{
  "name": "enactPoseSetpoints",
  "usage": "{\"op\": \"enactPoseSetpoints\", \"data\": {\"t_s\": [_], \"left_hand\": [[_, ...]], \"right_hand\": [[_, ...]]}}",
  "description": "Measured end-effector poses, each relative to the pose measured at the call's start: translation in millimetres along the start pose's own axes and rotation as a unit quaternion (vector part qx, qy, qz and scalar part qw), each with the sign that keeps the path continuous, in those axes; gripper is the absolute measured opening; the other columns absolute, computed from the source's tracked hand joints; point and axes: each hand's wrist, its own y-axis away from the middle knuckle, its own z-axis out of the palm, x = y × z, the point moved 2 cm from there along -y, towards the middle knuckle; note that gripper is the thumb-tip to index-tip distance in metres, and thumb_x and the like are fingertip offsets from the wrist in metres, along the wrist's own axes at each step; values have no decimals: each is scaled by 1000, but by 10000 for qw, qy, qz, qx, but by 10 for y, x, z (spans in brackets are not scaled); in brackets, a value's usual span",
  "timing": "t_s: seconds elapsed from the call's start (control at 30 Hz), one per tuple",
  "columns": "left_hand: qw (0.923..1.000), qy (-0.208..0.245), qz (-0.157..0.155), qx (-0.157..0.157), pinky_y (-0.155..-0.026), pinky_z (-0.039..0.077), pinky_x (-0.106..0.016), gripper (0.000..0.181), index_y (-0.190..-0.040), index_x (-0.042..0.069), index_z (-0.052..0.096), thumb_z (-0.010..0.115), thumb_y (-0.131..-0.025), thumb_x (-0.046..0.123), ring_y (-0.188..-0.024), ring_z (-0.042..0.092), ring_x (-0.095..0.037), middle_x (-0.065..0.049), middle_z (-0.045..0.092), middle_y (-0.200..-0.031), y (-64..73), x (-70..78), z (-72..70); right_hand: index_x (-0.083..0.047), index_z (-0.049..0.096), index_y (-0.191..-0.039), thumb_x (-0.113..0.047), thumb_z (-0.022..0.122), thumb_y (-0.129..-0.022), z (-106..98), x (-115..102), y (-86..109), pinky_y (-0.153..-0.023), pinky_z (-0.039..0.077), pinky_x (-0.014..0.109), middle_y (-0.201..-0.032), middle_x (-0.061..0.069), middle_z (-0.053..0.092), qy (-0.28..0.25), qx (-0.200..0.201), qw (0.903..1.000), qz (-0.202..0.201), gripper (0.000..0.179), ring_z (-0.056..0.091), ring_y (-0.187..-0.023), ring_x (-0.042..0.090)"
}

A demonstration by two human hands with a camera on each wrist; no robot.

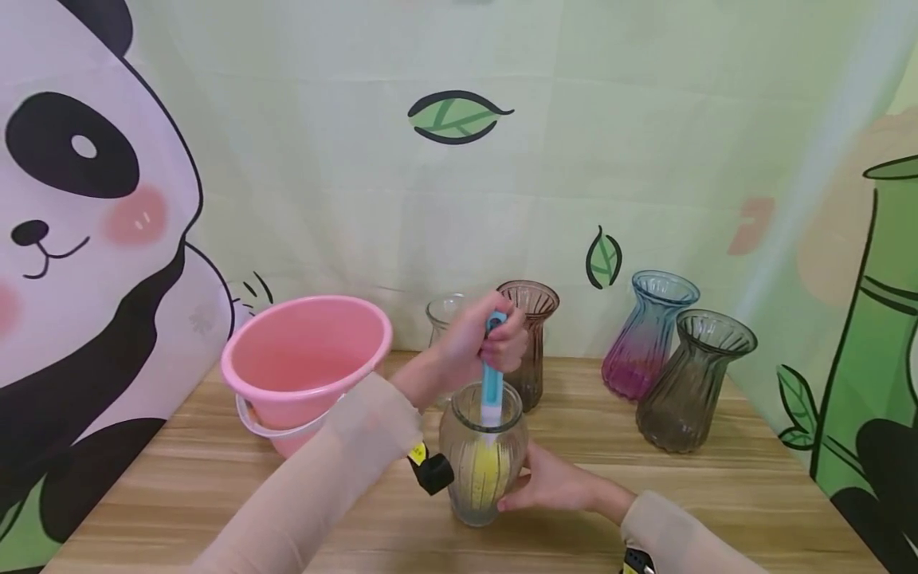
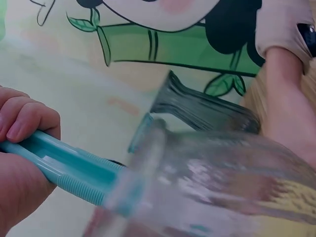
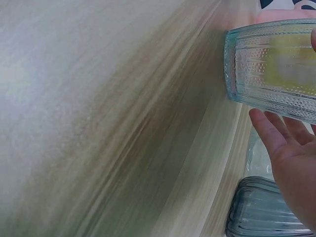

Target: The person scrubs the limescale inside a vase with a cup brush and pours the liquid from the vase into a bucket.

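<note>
My left hand (image 1: 482, 339) grips the blue handle of a sponge brush (image 1: 492, 387), which stands nearly upright in a clear glass vase (image 1: 453, 446). Through the ribbed glass shows the brush's yellow sponge head (image 1: 489, 470). Low on the vase's right side, my right hand (image 1: 555, 482) holds it, thumb toward me and fingers partly hidden behind. The left wrist view has the blue handle (image 2: 74, 173) running from the curled fingers (image 2: 29, 118) into the blurred vase mouth. In the right wrist view, fingers (image 3: 276, 136) lie along the vase's wall (image 3: 247, 69).
A pink bucket (image 1: 308, 387) stands to the left on the wooden table (image 1: 574, 542). Behind my left hand are a clear vase (image 1: 445, 307) and a brown vase (image 1: 534, 359). Toward the right stand a blue-and-pink vase (image 1: 645, 335) and a grey vase (image 1: 684, 391). A printed cloth (image 1: 344, 159) hangs behind.
</note>
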Motion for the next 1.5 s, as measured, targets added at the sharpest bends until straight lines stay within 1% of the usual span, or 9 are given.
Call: {"op": "enactPoseSetpoints", "data": {"t_s": [0.23,0.43,0.6,0.73,0.9,1.07,1.2,1.33,1.5], "left_hand": [[9996,-203,-14,219,-42,15,-22,39,-48,18,27,21,-87,16,-39,21,-6,10,27,-42,66,-197,-139],[9997,-118,123,165,-42,13,-22,39,-48,18,26,20,-87,16,-39,19,-5,11,27,-42,86,-199,-151],[9999,-10,70,129,-42,12,-23,39,-48,17,25,19,-86,16,-39,19,-6,10,26,-42,70,-155,-136],[9998,-3,9,187,-42,11,-22,40,-47,17,27,20,-86,15,-37,20,-4,11,27,-41,19,-24,-99],[9990,-312,80,325,-41,14,-22,39,-47,17,28,22,-86,14,-37,21,-5,10,27,-41,-51,255,36],[9983,-389,271,346,-40,13,-22,40,-47,17,29,22,-87,17,-36,20,-6,9,27,-40,-140,558,211],[9985,-367,347,230,-40,12,-22,41,-47,16,28,20,-88,17,-36,19,-7,9,26,-40,-159,666,287],[9982,-377,332,335,-41,14,-22,41,-47,16,28,21,-87,17,-36,21,-7,9,27,-40,-115,594,259],[9988,-262,268,317,-41,15,-22,40,-48,17,28,21,-88,16,-36,22,-5,10,27,-41,-82,349,162]], "right_hand": [[-3,25,-135,-9,71,-77,14,4,-13,-92,45,25,-134,18,41,146,-193,9997,85,74,45,-120,21],[1,30,-133,-10,70,-78,-39,-24,-21,-95,42,24,-133,18,41,320,-513,9979,238,69,43,-121,24],[2,31,-133,-9,73,-74,-57,-17,-45,-97,40,23,-132,16,43,234,-408,9987,210,74,44,-121,24],[1,28,-133,-8,75,-71,-43,5,-53,-97,40,23,-131,16,44,173,-293,9994,90,78,47,-118,19],[-3,33,-131,-7,75,-72,-31,20,-53,-96,41,24,-127,11,48,110,-260,9995,167,73,51,-114,14],[-1,33,-131,-6,74,-73,-12,7,-52,-94,43,24,-128,13,47,111,-190,9996,190,71,50,-116,20],[-2,33,-131,-6,74,-73,-2,-9,-42,-95,42,24,-130,14,45,191,-153,9996,169,71,47,-120,25],[-3,37,-129,-7,75,-73,4,-5,-26,-95,42,24,-127,12,49,328,-91,9992,196,68,48,-118,21],[-3,39,-127,-8,75,-73,10,18,-25,-93,43,24,-123,10,51,285,-57,9995,138,65,52,-113,14]]}}
